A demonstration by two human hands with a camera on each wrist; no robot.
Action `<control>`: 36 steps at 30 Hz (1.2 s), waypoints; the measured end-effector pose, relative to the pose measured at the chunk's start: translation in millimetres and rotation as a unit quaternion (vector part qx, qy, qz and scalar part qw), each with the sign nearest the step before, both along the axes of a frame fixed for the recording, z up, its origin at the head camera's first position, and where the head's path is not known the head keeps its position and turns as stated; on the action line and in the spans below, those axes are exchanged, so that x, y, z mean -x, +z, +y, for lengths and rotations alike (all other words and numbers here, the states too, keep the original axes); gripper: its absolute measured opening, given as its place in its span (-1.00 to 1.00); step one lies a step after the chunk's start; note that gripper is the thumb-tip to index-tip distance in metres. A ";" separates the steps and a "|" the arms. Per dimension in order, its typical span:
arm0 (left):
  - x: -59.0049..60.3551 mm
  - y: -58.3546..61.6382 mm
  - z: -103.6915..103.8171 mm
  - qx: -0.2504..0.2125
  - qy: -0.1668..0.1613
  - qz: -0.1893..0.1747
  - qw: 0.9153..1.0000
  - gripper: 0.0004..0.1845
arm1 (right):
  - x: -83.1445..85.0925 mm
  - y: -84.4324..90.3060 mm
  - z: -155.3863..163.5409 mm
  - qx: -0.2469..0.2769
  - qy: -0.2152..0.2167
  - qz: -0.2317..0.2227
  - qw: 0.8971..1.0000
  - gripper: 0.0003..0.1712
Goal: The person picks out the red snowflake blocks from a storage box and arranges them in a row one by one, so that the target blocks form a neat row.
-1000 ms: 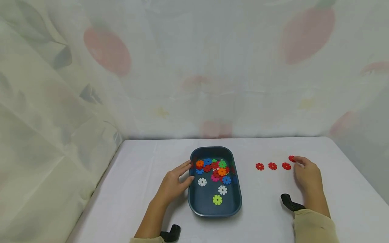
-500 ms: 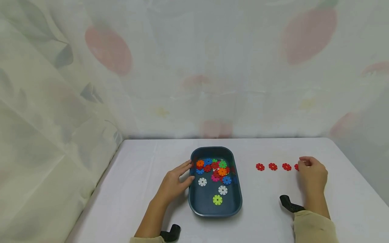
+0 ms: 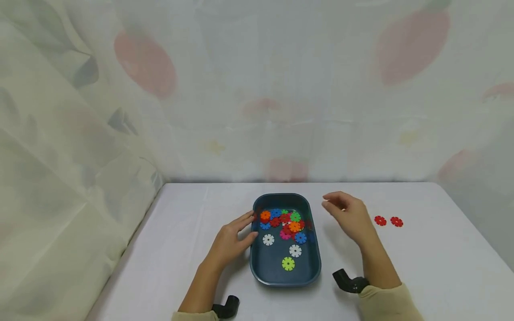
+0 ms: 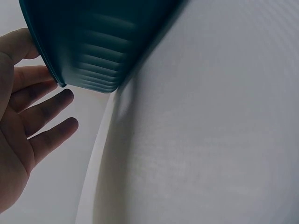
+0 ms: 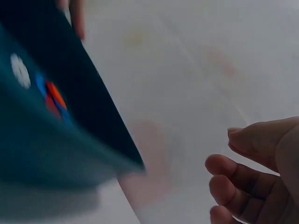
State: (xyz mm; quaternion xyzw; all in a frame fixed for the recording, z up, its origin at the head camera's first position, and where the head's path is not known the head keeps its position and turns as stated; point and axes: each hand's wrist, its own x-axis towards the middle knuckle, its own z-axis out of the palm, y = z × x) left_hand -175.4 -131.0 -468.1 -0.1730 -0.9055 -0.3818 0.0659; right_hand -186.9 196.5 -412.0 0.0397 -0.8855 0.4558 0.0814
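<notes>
A dark blue-green tray [image 3: 286,274] holds several notched plastic discs, among them a yellow-green disc [image 3: 288,264], a white disc [image 3: 295,251] and an orange disc [image 3: 295,227]. My left hand [image 3: 230,243] touches the tray's left rim, its fingers extended and the thumb tip at the edge. In the left wrist view the ring and little fingers [image 4: 51,139] stick out straight. Right of the tray, above the table, is my right hand [image 3: 350,216], thumb and fingertips apart with nothing between them. Two red notched discs [image 3: 380,220] lie to its right; the others in that row are hidden behind the hand.
The table [image 3: 192,223] has a white cover. Pale curtains [image 3: 225,111] with strawberry prints hang behind it and along the left side. A black wrist mount [image 3: 349,281] sits on the right wrist, another black mount [image 3: 226,307] on the left.
My right hand sets a red disc at the right end of the row, lets go, then moves left and up toward the tray. The left hand stays at the rim.
</notes>
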 end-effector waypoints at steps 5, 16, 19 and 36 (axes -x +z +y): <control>-0.2 -0.4 0.4 -0.001 -0.002 0.009 1.000 -0.48 | -10.0 -4.5 -46.7 -0.002 0.099 -0.019 0.995 -0.70; -0.2 -4.3 2.4 0.000 -0.011 0.014 1.000 -0.49 | -22.5 -38.0 -87.7 -0.230 0.152 0.044 0.960 -0.58; 0.5 -3.0 2.0 0.000 -0.008 0.007 1.000 -0.49 | -21.5 -43.3 -91.9 -0.297 0.139 0.069 0.942 -0.51; 1.4 -3.0 1.5 -0.016 -0.006 0.004 1.000 -0.49 | -22.3 -47.7 -94.4 -0.349 0.159 0.050 0.922 -0.51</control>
